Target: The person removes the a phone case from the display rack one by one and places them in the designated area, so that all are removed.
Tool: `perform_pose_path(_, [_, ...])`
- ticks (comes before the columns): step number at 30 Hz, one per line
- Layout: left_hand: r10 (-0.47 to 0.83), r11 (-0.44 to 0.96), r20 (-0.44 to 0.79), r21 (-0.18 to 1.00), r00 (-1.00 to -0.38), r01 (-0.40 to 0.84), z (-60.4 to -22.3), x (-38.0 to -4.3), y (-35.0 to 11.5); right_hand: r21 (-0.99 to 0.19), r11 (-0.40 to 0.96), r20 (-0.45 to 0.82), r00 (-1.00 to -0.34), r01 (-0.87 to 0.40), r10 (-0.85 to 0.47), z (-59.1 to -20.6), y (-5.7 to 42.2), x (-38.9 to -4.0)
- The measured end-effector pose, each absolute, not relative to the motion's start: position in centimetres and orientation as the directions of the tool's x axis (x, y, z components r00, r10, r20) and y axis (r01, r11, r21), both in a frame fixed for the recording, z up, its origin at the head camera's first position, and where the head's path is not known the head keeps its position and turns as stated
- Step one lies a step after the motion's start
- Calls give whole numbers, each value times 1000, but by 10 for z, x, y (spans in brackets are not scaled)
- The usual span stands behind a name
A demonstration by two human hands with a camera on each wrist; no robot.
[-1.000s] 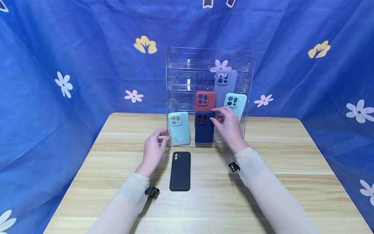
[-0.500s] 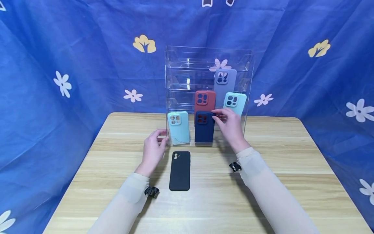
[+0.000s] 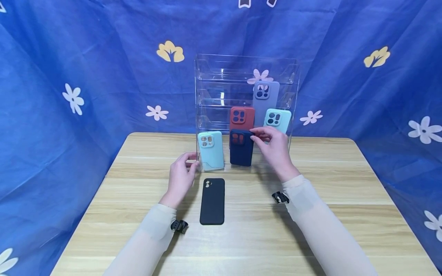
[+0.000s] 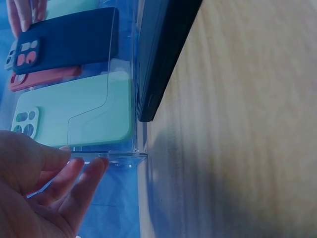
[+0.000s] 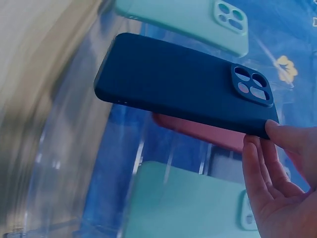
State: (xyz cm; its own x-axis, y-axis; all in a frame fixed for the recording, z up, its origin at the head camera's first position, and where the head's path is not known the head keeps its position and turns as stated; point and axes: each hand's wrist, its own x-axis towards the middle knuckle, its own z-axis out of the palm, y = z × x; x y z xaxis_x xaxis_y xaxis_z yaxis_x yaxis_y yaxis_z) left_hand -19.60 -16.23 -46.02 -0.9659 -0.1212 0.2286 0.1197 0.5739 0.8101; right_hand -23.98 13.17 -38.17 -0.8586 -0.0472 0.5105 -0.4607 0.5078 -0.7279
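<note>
A clear acrylic display rack [image 3: 209, 92] stands at the back of the table, with phone cases in its tiers. My right hand [image 3: 276, 147] pinches a navy phone case [image 3: 241, 155] by its upper right corner, thumb on its back. In the right wrist view the navy case [image 5: 168, 82] is tilted in front of the rack's lowest tier. My left hand [image 3: 181, 174] grips the rack's left side edge between thumb and fingers, beside a mint phone case [image 3: 212, 151] in the lowest tier. A black phone case [image 3: 212, 203] lies flat on the table before the rack.
Behind the navy case stands a red phone case [image 3: 243, 117]. A lavender phone case [image 3: 271, 101] sits higher up, and another mint phone case [image 3: 283, 120] is at the right, partly hidden by my right hand. A blue flowered curtain [image 3: 114, 57] surrounds the wooden table [image 3: 331, 230].
My right hand has taken hold of the navy case and drawn it slightly up and out from its slot. The left hand has stayed at the rack's edge.
</note>
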Motion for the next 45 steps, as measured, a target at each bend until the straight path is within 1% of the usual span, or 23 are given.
perform_pose_path(4, [-120, 574, 226, 810, -967, 118, -460, -195, -163, -740, 478, 522, -852, -473, -35, -375, 130, -232])
perform_pose_path(10, [-122, 576, 230, 809, -965, 120, -460, -194, -163, -761, 384, 557, -830, -524, -30, -366, 127, -223])
perform_pose_path(12, [-122, 576, 238, 808, -964, 127, -461, -195, -163, -775, 361, 545, -838, -519, -33, -363, 127, -220])
perform_pose_path(14, [-119, 575, 240, 808, -963, 130, -461, -195, -163, -802, 350, 505, -862, -485, -39, -361, 127, -217])
perform_pose_path(18, [-121, 569, 231, 813, -965, 123, -461, -195, -162, -857, 364, 369, -927, -366, -63, -360, 127, -209])
perform_pose_path(21, [-122, 569, 229, 813, -966, 121, -461, -195, -162, -871, 389, 295, -953, -299, -71, -361, 129, -205])
perform_pose_path(26, [-116, 567, 232, 814, -966, 128, -461, -195, -162, -874, 420, 228, -970, -244, -89, -368, 133, -202])
perform_pose_path(30, [-119, 571, 234, 811, -965, 126, -460, -195, -162, -883, 427, 148, -980, -192, -135, -378, 133, -199])
perform_pose_path(38, [-120, 593, 250, 794, -961, 133, -461, -196, -163, -900, 427, -8, -976, -87, -216, -407, 130, -197])
perform_pose_path(42, [-121, 589, 244, 798, -962, 128, -462, -196, -163, -887, 457, -34, -976, -69, -213, -416, 132, -197])
perform_pose_path(45, [-119, 588, 246, 798, -962, 131, -462, -197, -163, -868, 490, -26, -979, -77, -200, -423, 132, -197])
